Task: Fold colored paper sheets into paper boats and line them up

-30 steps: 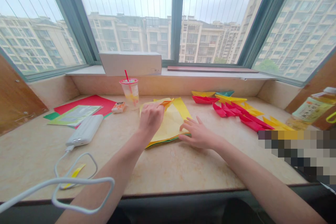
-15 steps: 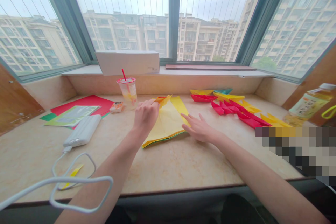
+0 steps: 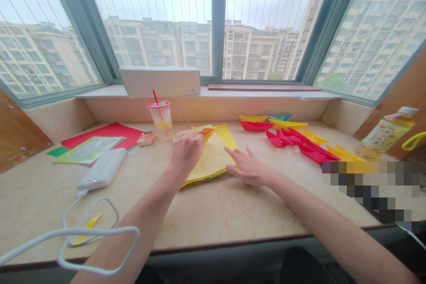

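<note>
A stack of yellow paper [image 3: 209, 158] with a green layer at its underside lies in the middle of the table. My left hand [image 3: 188, 148] is closed on a raised, folded piece of yellow paper [image 3: 209, 130] at the far left of the stack. The fingers hide most of that piece. My right hand [image 3: 248, 166] rests with spread fingers on the stack's right edge, thumb near the front corner. Right of it stand several folded paper boats, among them a red paper boat [image 3: 255, 126] and a yellow paper boat [image 3: 288, 123].
On the left lie red paper [image 3: 100, 129], a packet [image 3: 89, 150], a white power bank [image 3: 103, 171] and its looping cable [image 3: 100, 230]. A plastic cup [image 3: 160, 120] with a straw stands behind a small orange box [image 3: 145, 138]. A drink bottle [image 3: 388, 135] leans at right.
My left hand has shifted slightly toward me and right, and the paper in it now spreads out left behind the hand. My right hand stays at the stack's right edge. The view has shifted slightly.
</note>
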Action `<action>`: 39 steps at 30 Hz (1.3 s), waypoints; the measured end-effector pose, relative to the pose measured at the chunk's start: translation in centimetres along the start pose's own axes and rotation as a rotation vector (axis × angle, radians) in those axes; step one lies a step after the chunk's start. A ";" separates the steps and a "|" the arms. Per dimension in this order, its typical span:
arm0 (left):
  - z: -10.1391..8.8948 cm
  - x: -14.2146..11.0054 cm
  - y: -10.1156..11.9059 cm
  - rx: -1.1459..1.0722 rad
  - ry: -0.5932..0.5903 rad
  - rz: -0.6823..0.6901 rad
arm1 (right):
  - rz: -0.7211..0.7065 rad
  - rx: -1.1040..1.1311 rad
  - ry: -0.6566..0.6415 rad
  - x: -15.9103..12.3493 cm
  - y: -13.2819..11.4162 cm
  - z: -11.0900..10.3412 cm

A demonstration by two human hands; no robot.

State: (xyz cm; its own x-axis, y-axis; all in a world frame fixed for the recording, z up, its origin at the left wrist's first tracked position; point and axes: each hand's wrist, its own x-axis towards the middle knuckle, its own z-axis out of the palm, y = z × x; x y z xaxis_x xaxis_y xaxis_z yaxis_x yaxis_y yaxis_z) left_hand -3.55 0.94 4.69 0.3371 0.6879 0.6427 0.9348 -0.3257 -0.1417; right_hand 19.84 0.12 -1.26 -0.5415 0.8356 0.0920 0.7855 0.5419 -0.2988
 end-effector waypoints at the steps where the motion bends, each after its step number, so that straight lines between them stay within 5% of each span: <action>1: -0.1 0.0 0.1 -0.004 -0.003 0.007 | -0.001 -0.003 -0.001 0.0 -0.1 0.1; 9: 0.1 -0.2 1.1 -0.144 -0.155 0.123 | -0.019 0.065 -0.007 -0.1 -0.7 -0.3; 14: 1.3 -0.7 1.2 -0.231 -0.285 0.192 | 0.005 0.092 0.113 0.1 -0.4 -0.2; 20: 2.2 -0.8 0.3 -0.268 -0.253 0.154 | -0.018 0.202 0.310 0.4 -0.2 0.3; 25: 2.5 -0.9 0.4 -0.268 -0.276 0.159 | -0.155 0.213 0.282 0.5 -0.8 0.9; 29: 2.2 -0.9 0.5 -0.251 -0.247 0.125 | -0.129 0.299 0.308 0.9 -0.8 1.1; 35: 2.0 -0.9 0.2 -0.257 -0.220 0.059 | 0.075 0.478 0.680 1.1 1.6 -0.7; 39: 2.5 -1.4 0.4 -0.324 -0.345 0.166 | 0.156 0.419 0.956 0.5 4.2 -2.4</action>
State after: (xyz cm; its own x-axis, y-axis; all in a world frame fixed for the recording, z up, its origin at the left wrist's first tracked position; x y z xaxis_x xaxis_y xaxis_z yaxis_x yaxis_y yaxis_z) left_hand -3.33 1.47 1.88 0.5471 0.7662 0.3370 0.8010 -0.5962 0.0551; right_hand 23.60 3.00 -0.23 0.1609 0.7152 0.6801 0.5615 0.5003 -0.6591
